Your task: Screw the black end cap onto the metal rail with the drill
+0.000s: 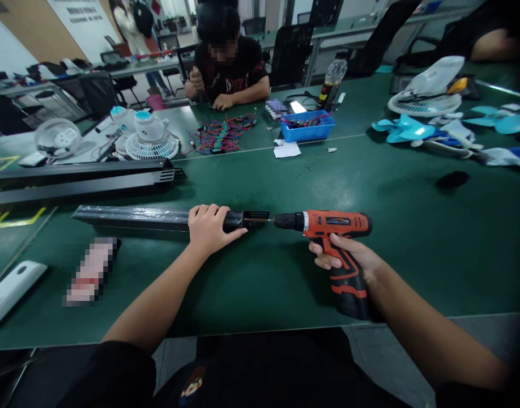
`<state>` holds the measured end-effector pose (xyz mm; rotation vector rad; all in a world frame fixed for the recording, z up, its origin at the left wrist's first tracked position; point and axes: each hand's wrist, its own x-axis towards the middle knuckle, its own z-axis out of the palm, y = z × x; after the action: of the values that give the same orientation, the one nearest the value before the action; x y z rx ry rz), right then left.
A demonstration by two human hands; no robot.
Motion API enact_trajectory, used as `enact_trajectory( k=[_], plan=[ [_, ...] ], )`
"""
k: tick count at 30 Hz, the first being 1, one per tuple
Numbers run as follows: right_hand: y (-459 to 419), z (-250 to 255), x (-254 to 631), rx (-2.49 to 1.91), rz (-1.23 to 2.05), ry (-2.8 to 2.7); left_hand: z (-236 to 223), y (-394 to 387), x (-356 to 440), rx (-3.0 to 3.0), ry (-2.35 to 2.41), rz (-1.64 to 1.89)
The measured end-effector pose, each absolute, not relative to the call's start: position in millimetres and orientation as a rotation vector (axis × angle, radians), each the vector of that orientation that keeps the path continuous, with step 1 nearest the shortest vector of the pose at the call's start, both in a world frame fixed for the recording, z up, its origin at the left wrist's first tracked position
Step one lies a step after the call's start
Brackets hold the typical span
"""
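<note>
A long black bar-shaped housing (132,216), wrapped in shiny film along much of its length, lies across the green table. My left hand (209,229) is closed over it near its right end, fingers on top and thumb toward the slotted end. In my right hand (349,255) is an orange and black cordless drill (339,222), gripped by its handle and held level. Its chuck points left, and the thin bit reaches the slotted end of the housing. Whether the bit touches a screw there is too small to tell.
Black and grey metal profiles (77,187) lie behind the housing. A phone (92,272) and a white case (13,289) sit front left. Farther back are bundled wires (221,136), a blue bin (307,129), a bottle (331,85) and fan parts (406,130). A person (230,68) works opposite.
</note>
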<state>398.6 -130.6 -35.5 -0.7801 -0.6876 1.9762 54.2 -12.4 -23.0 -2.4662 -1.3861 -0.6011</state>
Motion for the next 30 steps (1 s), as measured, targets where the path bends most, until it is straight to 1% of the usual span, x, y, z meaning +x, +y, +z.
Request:
enact_trajectory(
  k=[10, 16, 23, 30],
  plan=[
    [-132, -37, 400, -0.792, 2.019, -0.731, -22, -13, 54, -2.471, -1.409, -0.579],
    [-130, -41, 400, -0.792, 1.965, -0.734, -20, -12, 55, -2.476, -1.429, -0.555],
    [-127, -46, 403, -0.805, 1.978, -0.745, -18, -13, 54, -2.488, -1.450, -0.550],
    [-127, -46, 401, -0.926, 1.954, -0.755, -17, -12, 51, -2.501, -1.437, -0.529]
  ],
)
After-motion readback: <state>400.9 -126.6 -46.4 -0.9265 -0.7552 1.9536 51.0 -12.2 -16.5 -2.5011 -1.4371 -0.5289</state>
